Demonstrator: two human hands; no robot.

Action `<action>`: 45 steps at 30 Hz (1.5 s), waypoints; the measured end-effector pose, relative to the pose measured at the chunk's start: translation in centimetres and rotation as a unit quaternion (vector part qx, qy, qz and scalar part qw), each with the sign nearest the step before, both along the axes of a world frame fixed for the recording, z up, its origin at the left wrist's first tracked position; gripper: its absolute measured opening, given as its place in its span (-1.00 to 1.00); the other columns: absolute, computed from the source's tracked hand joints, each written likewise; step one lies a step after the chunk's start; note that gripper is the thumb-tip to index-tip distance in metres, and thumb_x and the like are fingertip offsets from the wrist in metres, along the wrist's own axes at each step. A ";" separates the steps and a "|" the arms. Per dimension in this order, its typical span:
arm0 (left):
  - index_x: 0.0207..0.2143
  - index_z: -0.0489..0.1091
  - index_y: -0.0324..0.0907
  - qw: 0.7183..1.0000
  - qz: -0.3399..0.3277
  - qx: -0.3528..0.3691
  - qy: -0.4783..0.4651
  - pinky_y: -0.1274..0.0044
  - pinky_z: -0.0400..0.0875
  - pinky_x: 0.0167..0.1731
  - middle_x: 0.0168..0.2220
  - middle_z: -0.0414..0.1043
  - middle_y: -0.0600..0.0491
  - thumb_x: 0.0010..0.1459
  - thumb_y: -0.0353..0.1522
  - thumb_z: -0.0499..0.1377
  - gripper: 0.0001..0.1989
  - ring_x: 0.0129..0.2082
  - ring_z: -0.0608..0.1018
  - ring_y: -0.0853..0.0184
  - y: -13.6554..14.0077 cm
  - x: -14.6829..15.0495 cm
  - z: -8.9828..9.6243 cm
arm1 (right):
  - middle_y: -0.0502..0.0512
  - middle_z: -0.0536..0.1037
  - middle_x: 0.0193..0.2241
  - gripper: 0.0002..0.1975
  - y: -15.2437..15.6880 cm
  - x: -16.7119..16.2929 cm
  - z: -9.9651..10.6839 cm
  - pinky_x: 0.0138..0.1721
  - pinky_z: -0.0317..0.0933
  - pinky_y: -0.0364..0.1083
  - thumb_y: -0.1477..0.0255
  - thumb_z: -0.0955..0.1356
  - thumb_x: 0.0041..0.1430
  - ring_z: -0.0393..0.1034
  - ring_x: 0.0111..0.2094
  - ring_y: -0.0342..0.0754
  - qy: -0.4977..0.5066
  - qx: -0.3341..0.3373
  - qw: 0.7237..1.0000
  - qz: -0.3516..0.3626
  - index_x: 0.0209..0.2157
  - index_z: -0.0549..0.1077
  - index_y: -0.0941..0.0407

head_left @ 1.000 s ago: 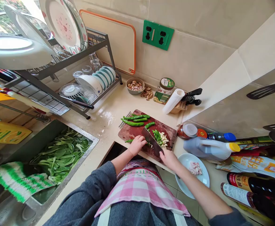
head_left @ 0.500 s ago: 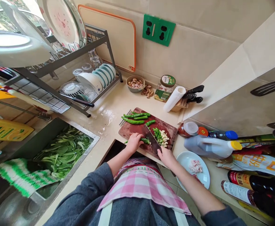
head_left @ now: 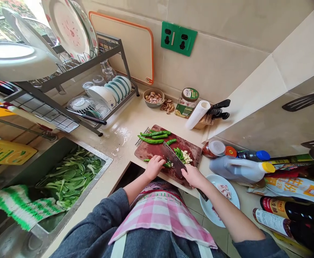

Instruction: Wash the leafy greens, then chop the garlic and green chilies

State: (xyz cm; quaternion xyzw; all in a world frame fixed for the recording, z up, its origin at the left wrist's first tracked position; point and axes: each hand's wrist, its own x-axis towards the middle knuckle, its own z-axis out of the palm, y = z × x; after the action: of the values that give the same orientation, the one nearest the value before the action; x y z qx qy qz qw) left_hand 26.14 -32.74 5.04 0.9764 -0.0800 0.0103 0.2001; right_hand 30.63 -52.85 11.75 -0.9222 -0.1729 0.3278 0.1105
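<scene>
My right hand (head_left: 193, 175) is closed round a cleaver (head_left: 174, 157), whose dark blade stands over the reddish-brown cutting board (head_left: 143, 153). My left hand (head_left: 155, 166) presses a green chili pepper (head_left: 168, 165) down on the board, left of the blade; the fingers cover most of the pepper. To the right of the blade lie cut green pepper pieces (head_left: 178, 153) beside a small heap of chopped garlic (head_left: 187, 156). Several whole green peppers (head_left: 153, 140) rest along the far left of the board, and one shorter pepper (head_left: 171, 142) touches the area by the blade's tip.
A plate with pale sliced meat (head_left: 237, 195) sits right of the board, near bottles and a large jug (head_left: 234, 170). Left is a sink (head_left: 108, 163) holding leafy greens (head_left: 71, 179). Behind stand a garlic bowl (head_left: 153, 104), paper roll (head_left: 199, 114), knife block and dish rack (head_left: 124, 57).
The cleaver has tilted and shifted slightly, showing its handle behind my right hand. My left hand still holds the pepper. The whole view has shifted a little.
</scene>
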 end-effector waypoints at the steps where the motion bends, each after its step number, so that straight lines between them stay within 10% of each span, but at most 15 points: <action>1: -0.29 0.35 -0.13 1.000 0.005 -0.006 0.000 0.45 0.27 -0.22 -0.30 0.29 0.04 0.03 -0.38 0.20 -0.86 -0.24 0.32 0.28 0.0 0.1 0.0 | 0.13 0.52 -0.38 -0.74 0.1 -0.1 0.0 -0.35 0.11 -0.17 0.36 0.13 0.22 0.42 -0.33 -0.08 0.001 -0.005 1.000 -0.010 -0.27 0.38 0.14; 10: -0.24 0.36 -0.13 0.998 -0.005 -0.066 0.008 0.45 0.28 -0.16 -0.27 0.29 0.03 0.05 -0.43 0.18 -0.82 -0.19 0.32 0.28 0.4 0.1 0.1 | 0.10 0.51 -0.47 -0.71 0.8 -0.2 0.2 -0.41 0.15 -0.16 0.34 0.11 0.23 0.42 -0.44 -0.08 0.037 -0.003 0.999 -0.037 -0.22 0.37 0.15; 19: -0.35 0.37 -0.15 0.999 -0.015 0.038 0.025 0.45 0.29 -0.27 -0.32 0.27 0.00 0.08 -0.39 0.14 -0.95 -0.26 0.31 0.26 0.1 0.7 0.4 | 0.17 0.52 -0.32 -0.72 0.5 0.2 -0.7 -0.31 0.12 -0.16 0.35 0.14 0.22 0.41 -0.29 -0.06 -0.029 0.007 0.999 -0.015 -0.22 0.39 0.16; 45: -0.37 0.41 -0.16 0.996 0.004 -0.086 -0.016 0.46 0.26 -0.21 -0.34 0.38 0.03 0.06 -0.40 0.17 -0.95 -0.27 0.39 0.32 0.4 1.0 -1.7 | 0.13 0.51 -0.43 -0.69 1.0 -0.3 -0.8 -0.45 0.17 -0.18 0.34 0.09 0.23 0.41 -0.51 -0.12 0.034 0.020 0.996 -0.075 -0.21 0.36 0.17</action>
State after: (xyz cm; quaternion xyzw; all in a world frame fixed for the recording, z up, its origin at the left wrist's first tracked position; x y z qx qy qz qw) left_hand 27.16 -32.37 3.30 0.9556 -0.0786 0.0338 0.2819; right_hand 30.29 -51.81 11.00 -0.9184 -0.1054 0.3466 0.1589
